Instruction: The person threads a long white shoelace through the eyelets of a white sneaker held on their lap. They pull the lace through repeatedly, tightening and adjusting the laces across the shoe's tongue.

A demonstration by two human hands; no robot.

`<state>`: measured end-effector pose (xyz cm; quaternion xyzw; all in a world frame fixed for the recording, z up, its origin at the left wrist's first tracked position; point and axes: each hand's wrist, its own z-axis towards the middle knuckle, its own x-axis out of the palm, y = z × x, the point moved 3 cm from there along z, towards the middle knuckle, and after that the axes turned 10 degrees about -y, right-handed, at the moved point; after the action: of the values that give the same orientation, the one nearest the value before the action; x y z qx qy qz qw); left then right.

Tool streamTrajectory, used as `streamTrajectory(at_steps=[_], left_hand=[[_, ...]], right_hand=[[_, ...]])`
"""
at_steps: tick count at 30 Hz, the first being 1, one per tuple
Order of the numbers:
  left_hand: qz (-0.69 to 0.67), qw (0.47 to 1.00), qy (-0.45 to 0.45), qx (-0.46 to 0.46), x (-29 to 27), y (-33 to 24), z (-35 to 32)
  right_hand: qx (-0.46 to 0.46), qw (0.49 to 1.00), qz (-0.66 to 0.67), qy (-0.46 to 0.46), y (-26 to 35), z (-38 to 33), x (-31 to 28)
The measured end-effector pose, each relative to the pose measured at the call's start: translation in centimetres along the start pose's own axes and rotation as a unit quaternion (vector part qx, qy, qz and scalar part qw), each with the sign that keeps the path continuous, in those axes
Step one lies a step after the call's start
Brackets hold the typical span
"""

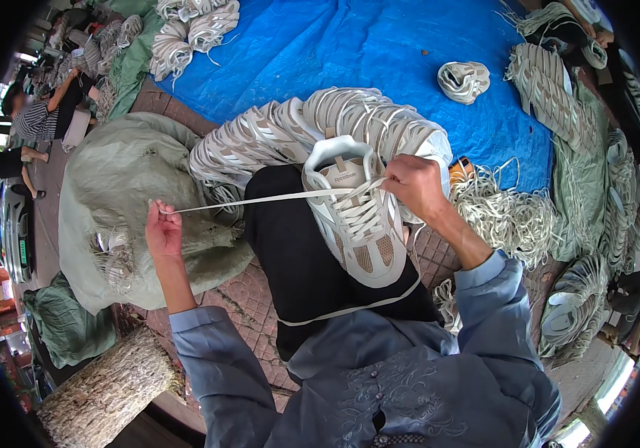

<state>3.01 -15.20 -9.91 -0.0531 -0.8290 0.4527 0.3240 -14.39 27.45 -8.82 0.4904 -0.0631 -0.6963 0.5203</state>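
A white and beige sneaker (369,261) rests on my black-trousered lap, toe toward me, with its front eyelets laced. A pale flat shoelace (260,200) runs taut from the top of the lacing out to the left. My left hand (164,230) is closed in a pinch on that lace's end, away from the shoe. Beside the shoe's collar, my right hand (415,185) has its fingers closed on the lace at the upper eyelets; the fingertips are partly hidden. Another lace (350,309) lies across my thighs.
A curved row of nested sneakers (260,138) lies just beyond my knees, by a blue tarp (290,52). A heap of loose laces (506,216) is at right, a large grey-green sack (122,187) at left. One sneaker (464,81) sits on the tarp. People sit farther off.
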Motion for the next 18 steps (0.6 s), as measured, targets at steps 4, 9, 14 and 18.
streamTrajectory(at_steps=[4, 9, 14, 18], left_hand=[[-0.025, 0.996, 0.037, 0.076, -1.6, -1.1, -0.1], [0.026, 0.981, -0.034, 0.188, -3.4, -5.8, -2.2], [0.021, 0.977, -0.092, 0.19, -4.9, -7.1, 0.3], [-0.012, 0.992, 0.044, 0.117, -7.0, -6.7, 2.7]], right_hand=[[0.077, 0.989, -0.027, -0.124, -1.2, -2.6, 0.9], [0.189, 0.974, 0.117, -0.051, -2.3, -4.8, 2.4], [0.425, 0.84, 0.328, 0.081, -7.0, -6.6, 3.0], [0.45, 0.762, 0.444, 0.14, -6.7, -4.6, 3.6]])
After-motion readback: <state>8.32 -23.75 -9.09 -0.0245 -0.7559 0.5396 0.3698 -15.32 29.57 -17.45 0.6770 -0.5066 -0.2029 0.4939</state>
